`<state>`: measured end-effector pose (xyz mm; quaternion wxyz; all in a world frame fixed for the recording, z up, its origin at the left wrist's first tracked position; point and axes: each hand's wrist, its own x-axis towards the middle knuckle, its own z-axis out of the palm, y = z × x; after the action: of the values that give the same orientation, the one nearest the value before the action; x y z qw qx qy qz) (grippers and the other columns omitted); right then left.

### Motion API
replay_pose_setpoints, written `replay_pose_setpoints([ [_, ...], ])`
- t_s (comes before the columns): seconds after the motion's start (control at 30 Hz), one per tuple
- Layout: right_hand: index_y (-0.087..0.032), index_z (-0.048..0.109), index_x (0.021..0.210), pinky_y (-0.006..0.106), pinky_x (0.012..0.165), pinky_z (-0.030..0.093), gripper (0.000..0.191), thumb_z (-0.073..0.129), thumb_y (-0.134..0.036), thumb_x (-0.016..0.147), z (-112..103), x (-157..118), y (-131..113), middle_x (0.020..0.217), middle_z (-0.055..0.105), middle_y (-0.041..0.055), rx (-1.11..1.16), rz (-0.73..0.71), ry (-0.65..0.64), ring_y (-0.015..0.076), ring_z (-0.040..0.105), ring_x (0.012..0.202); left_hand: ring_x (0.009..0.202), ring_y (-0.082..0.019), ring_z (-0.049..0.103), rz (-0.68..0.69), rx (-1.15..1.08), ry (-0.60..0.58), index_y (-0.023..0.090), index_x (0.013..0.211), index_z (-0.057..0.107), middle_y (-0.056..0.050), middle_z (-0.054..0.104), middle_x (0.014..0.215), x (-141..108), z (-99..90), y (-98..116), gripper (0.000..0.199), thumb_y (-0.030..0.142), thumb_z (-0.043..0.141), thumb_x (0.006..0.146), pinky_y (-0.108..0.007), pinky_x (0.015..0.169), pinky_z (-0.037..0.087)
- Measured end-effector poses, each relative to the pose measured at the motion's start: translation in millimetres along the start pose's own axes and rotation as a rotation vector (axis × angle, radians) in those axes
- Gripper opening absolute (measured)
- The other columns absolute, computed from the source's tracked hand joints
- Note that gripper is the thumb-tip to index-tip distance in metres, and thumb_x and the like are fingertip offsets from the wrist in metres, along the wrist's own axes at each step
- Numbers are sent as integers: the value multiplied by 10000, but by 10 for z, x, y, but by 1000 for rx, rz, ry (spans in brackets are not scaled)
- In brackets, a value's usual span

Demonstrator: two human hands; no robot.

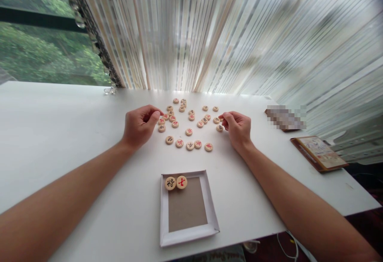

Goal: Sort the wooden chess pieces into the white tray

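Round wooden Chinese chess pieces (pixel 188 132) with red or black characters lie scattered on the white table. My left hand (pixel 140 125) is at their left side, fingers curled and thumb against the index finger. Its fingertips are close beside a red-marked piece (pixel 165 117); whether they hold anything is hidden. On the right side my right hand (pixel 237 129) is closed in a pinch, fingertips by a black-marked piece (pixel 216 121). I cannot make out what is in that pinch. Two pieces, a black-marked one (pixel 170 183) and a red-marked one (pixel 181 182), sit side by side in a shallow white box lid (pixel 164 218).
The lid lies near the table's (pixel 98 198) front edge. At the right lie a flat brown-edged box (pixel 318 153) and a partly blurred-out item (pixel 283 119). A string curtain (pixel 179 34) hangs behind the table, with a small clear ornament (pixel 109 90) at its foot.
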<state>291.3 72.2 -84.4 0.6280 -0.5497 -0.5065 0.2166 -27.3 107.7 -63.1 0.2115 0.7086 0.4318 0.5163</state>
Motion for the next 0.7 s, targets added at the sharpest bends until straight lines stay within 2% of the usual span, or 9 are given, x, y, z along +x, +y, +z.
replay_pose_setpoints([
  [0.7, -154, 783, 678, 248, 458, 327, 321, 699, -383, 886, 32, -25, -38, 519, 590, -6, 7, 5, -14, 97, 450, 459, 496, -127, 460, -12, 25, -27, 162, 828, 822, 19, 546, 544, -1, -8, 38, 300, 356, 606, 905, -263, 488, 304],
])
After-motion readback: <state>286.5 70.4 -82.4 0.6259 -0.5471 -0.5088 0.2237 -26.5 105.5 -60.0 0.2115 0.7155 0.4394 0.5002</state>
